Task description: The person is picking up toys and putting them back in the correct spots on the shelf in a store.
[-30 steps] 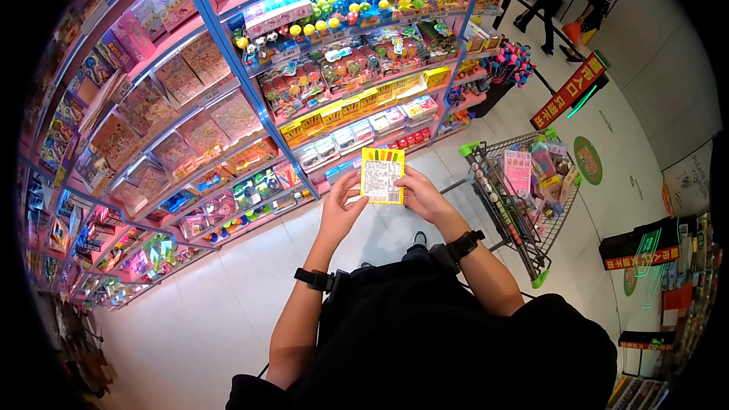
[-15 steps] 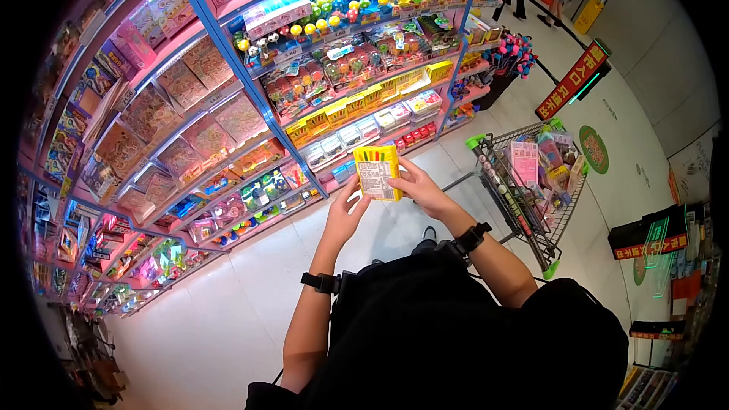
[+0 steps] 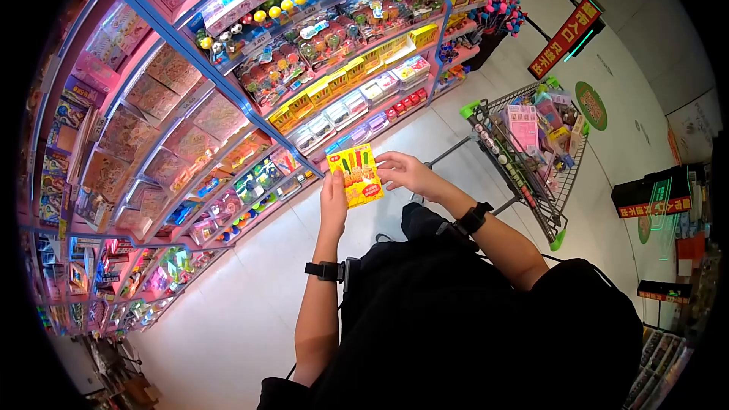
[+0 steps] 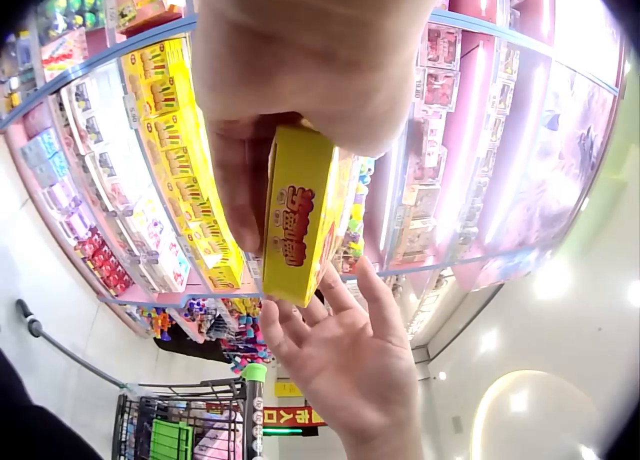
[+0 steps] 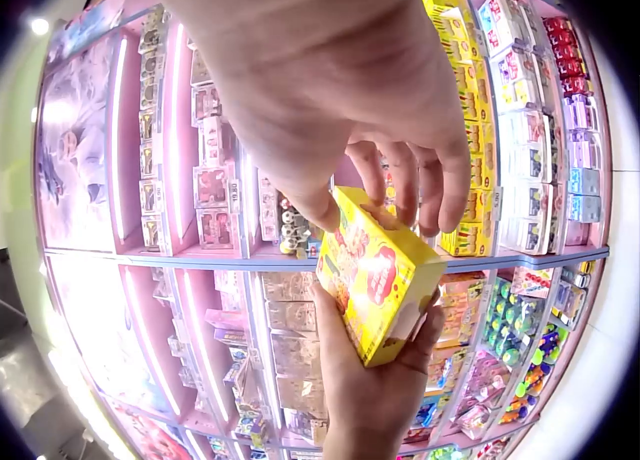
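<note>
A small yellow box (image 3: 355,175) with red, green and yellow finger-like shapes printed on its front is held up before the chest in the head view. My left hand (image 3: 333,201) grips its left side, thumb on the front face and fingers behind. My right hand (image 3: 410,175) is at the box's right edge with relaxed fingers. In the left wrist view, the box's narrow side (image 4: 293,215) shows red lettering, with the right hand's spread palm (image 4: 350,380) just beyond it. The right wrist view shows the right thumb close at the box's upper corner.
Pink shelves with blue frames fill the left and front, stocked with toys and packets. A shelf row of similar yellow boxes (image 3: 338,85) lies ahead. On the right stands a loaded shopping cart (image 3: 495,153), with a red sign (image 3: 566,38) behind it.
The box has turned from its text-covered back to its colourful front. My right hand has loosened from its edge, while the left has kept its grip. The view has shifted slightly rightward.
</note>
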Action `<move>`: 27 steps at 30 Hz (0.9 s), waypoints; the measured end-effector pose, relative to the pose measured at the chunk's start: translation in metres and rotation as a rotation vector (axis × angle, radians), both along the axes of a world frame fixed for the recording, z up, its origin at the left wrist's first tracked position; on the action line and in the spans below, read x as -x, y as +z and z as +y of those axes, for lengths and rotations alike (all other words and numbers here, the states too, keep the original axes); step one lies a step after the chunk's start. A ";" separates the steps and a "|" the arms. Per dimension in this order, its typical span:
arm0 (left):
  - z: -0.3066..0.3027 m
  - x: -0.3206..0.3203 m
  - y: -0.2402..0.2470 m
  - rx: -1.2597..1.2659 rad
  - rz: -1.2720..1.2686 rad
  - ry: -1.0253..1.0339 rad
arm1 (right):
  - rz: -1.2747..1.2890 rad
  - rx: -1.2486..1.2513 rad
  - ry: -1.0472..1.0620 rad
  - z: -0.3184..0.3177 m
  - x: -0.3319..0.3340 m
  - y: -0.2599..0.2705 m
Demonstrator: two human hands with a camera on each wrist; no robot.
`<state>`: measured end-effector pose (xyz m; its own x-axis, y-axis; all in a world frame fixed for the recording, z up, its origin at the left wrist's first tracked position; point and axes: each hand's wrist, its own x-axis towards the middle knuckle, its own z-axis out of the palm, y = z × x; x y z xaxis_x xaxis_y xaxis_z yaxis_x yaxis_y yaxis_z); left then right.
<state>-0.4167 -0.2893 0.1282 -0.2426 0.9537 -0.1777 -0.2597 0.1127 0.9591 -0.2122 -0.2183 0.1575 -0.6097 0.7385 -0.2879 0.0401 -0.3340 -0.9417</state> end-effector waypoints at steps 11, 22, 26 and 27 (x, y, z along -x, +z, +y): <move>0.057 0.003 -0.024 0.116 0.203 -0.097 | -0.058 0.073 -0.025 0.063 -0.007 -0.039; 0.112 0.031 -0.030 0.199 0.176 0.062 | -0.132 0.053 0.145 0.166 0.043 -0.056; 0.104 0.051 -0.054 0.325 0.171 0.129 | -0.185 0.090 0.248 0.178 0.078 -0.098; 0.105 0.056 -0.065 0.348 0.148 0.145 | -0.205 0.099 0.263 0.179 0.086 -0.111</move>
<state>-0.4725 -0.1845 0.0635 -0.4176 0.7964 -0.4374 -0.1591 0.4099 0.8982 -0.2980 -0.0390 0.0465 -0.6974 0.5258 -0.4870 0.3224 -0.3768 -0.8684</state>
